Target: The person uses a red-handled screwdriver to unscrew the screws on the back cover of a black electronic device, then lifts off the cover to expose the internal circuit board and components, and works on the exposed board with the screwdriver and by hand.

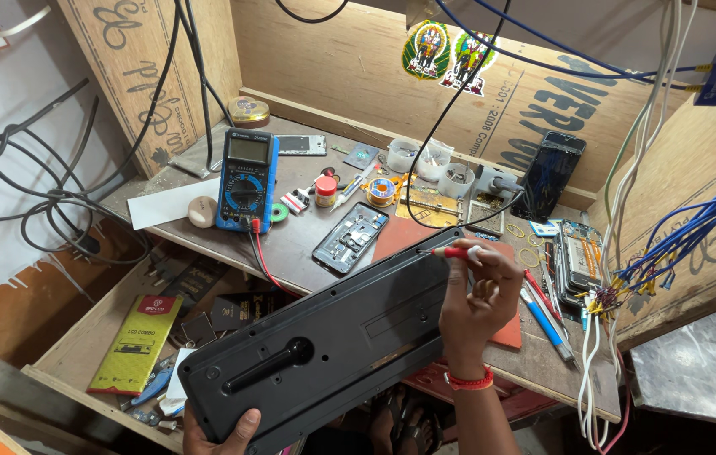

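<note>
While the left hand [221, 428] grips the near end of the black keyboard back [332, 337], the right hand [476, 291] pinches a red screwdriver [450, 251] at a far-edge screw; step judged: unscrewing, demanding steady downward pressure.

Two hands [480, 295], one multimeter [246, 179]

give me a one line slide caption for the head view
Right hand works a red-handled screwdriver at the edge of a long black panel steadied by the left hand, blue multimeter behind.
</note>
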